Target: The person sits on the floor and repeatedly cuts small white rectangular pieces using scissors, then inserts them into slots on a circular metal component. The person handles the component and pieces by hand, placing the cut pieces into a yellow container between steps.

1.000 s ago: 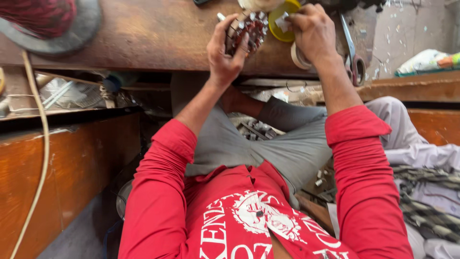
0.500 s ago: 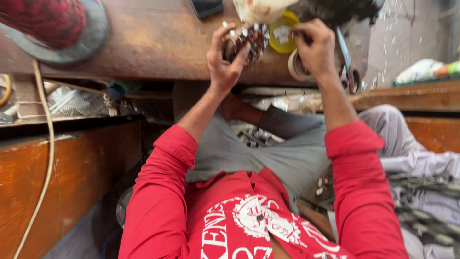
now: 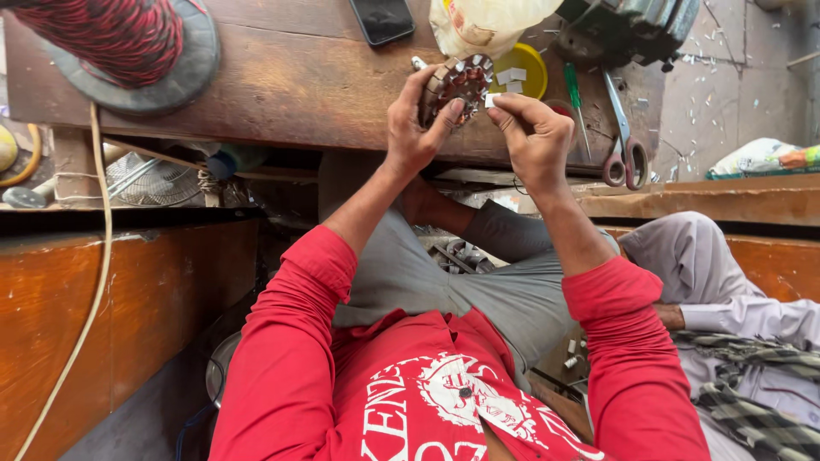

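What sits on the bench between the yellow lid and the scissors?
Head view: a green-handled screwdriver lies on the wooden bench between the yellow lid and the scissors, with some bare wood either side.

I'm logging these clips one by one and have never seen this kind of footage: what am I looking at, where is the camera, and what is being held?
The camera sits on the person's head and looks down, so you see their own red sleeves and two bare hands. The left hand grips a round metal motor core with slots and copper wire. The right hand pinches a small white slip at the core's edge. They work over a worn wooden bench. On it lie a phone, a yellow lid, a green-handled screwdriver, scissors and a spool of red wire. Another person sits at the right.
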